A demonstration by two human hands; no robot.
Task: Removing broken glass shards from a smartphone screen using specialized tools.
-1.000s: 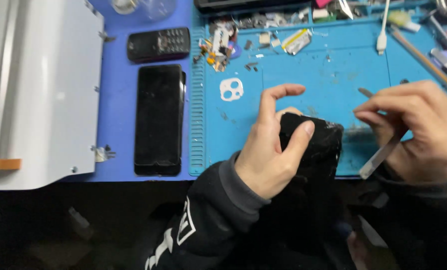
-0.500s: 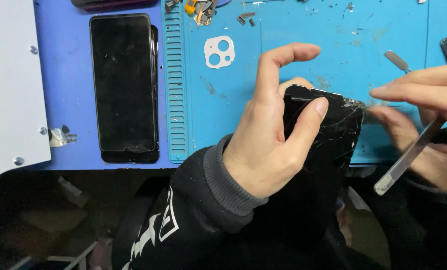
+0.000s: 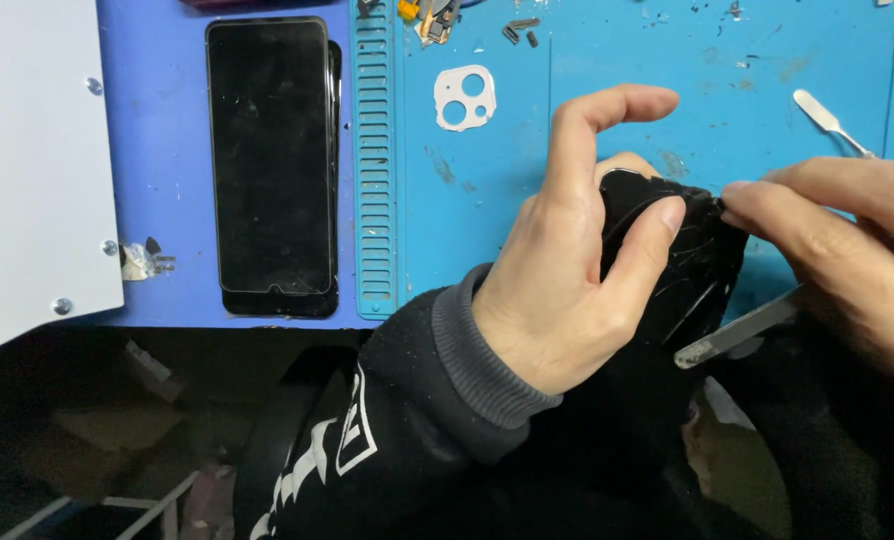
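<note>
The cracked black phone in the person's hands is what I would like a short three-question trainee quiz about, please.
1. True or false: the left hand grips the cracked black phone.
2. Which lies on the teal mat above the left hand?
A. a white camera-lens frame
B. a red screwdriver
C. a coil of wire
3. Fill in: the right hand pinches the phone's top edge and holds a flat metal ____.

Key
1. True.
2. A: the white camera-lens frame.
3. Pry tool. A second black phone lies flat at the left.
</note>
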